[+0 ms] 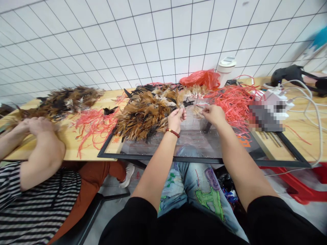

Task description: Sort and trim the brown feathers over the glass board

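Note:
My left hand (177, 118), with a beaded bracelet at the wrist, is closed in a pinch on what looks like a thin feather, at the right edge of a big pile of brown and black feathers (145, 115). Across a small gap, my right hand (214, 114) has its fingertips pinched on a pale feather (197, 110) that points toward the left hand. A few dark feathers (189, 102) lie just behind the gap. Both hands are over a clear, black-framed panel (194, 144). The fingers partly hide what they grip.
Pink-red shredded strips (233, 102) heap at right; more strips (95, 124) lie left. Behind are a red plastic bag (200, 79) and white cup (226, 71). White cables (315, 119) and chargers (274, 97) sit right. A co-worker's hands (38, 126) are near another feather pile (68, 100).

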A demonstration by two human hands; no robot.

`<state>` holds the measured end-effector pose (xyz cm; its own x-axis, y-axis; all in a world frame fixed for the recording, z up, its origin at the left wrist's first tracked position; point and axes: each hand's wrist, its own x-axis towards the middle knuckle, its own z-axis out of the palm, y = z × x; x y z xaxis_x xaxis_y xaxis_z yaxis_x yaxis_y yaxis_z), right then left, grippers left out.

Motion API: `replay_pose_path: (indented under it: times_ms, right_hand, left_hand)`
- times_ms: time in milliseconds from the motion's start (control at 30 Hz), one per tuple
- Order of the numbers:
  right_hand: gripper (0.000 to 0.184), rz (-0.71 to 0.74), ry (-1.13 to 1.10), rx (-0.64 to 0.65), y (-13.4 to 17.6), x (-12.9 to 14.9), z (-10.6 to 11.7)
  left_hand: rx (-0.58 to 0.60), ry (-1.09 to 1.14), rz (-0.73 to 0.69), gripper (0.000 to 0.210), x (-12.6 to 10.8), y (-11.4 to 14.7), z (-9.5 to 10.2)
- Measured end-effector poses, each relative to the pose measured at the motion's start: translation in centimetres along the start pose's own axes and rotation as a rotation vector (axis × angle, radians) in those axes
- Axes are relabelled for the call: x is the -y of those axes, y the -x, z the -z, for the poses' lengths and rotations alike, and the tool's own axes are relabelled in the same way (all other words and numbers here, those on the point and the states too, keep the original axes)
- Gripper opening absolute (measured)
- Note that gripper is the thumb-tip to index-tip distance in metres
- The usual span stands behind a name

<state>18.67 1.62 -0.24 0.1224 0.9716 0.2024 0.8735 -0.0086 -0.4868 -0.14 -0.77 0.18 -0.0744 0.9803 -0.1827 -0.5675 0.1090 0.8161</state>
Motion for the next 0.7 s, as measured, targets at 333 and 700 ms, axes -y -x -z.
replay_pose_path:
  times_ms: [333, 700]
  right_hand:
    - [0.015, 0.149, 0.097, 0.173, 0.2, 0.8, -1.1]
    - [0.042, -0.209, -1.364, 0.378, 0.4, 2.4, -0.5]
  left_hand:
    - [-0.052, 0.083, 0.03, 0.013, -0.2, 0.0, 0.0]
    - [0.062, 0.018, 0.058, 0.007, 0.1, 0.2, 0.1]
